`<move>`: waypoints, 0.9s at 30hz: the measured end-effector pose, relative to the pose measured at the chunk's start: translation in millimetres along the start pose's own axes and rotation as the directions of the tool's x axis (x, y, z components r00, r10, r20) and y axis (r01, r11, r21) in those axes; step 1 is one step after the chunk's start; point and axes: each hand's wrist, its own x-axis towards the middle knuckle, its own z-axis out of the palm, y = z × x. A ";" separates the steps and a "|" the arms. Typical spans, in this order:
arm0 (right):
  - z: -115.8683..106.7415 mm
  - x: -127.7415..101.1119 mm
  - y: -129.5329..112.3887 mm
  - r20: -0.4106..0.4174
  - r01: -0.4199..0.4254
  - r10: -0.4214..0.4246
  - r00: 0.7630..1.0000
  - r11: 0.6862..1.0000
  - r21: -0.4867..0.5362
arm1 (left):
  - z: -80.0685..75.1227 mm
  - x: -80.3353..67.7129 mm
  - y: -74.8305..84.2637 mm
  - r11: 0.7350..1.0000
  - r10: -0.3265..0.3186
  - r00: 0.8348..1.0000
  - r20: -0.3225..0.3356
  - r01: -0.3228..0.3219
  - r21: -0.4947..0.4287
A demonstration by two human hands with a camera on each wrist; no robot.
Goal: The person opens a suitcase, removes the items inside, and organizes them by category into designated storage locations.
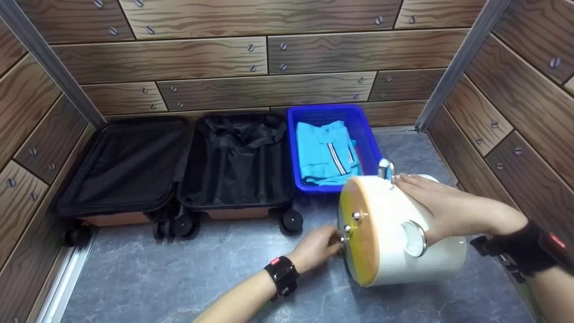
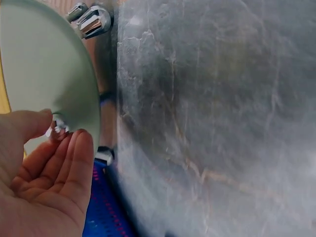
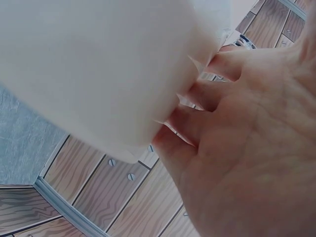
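A white drum-shaped container (image 1: pixel 403 255) lies on its side on the grey floor, its round tan base (image 1: pixel 358 251) facing left. Small metal studs (image 1: pixel 356 216) stick out of that base. My left hand (image 1: pixel 337 238) reaches in from below and pinches the lowest stud (image 2: pixel 57 129) between thumb and fingers at the pale base's (image 2: pixel 44 74) edge. My right hand (image 1: pixel 406 183) lies across the top of the drum, fingers spread and pressed against its white wall (image 3: pixel 98 64). A metal ring handle (image 1: pixel 419 237) hangs on the drum's side below that hand.
An open black-lined suitcase (image 1: pixel 179 166) lies flat at the back left on its wheels. Beside it stands a blue basket (image 1: pixel 358 130) holding folded teal clothes (image 1: pixel 325 152). Wood-print walls (image 1: pixel 269 54) close in the grey stone floor (image 1: pixel 202 278) on three sides.
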 end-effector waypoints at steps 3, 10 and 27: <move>0.0 0.1 0.2 -0.005 0.009 -0.009 1.000 1.000 -0.005 | -7.3 -3.3 1.9 0.996 0.040 0.999 0.019 -0.041 0.075; -0.4 0.9 1.4 -0.010 0.022 -0.022 1.000 1.000 -0.018 | -40.9 -9.3 7.0 0.956 0.126 0.992 -0.007 -0.120 0.269; -6.6 0.5 1.1 0.015 0.010 -0.010 1.000 1.000 0.016 | -141.5 -39.0 -65.4 0.857 0.089 0.956 -0.280 0.070 0.511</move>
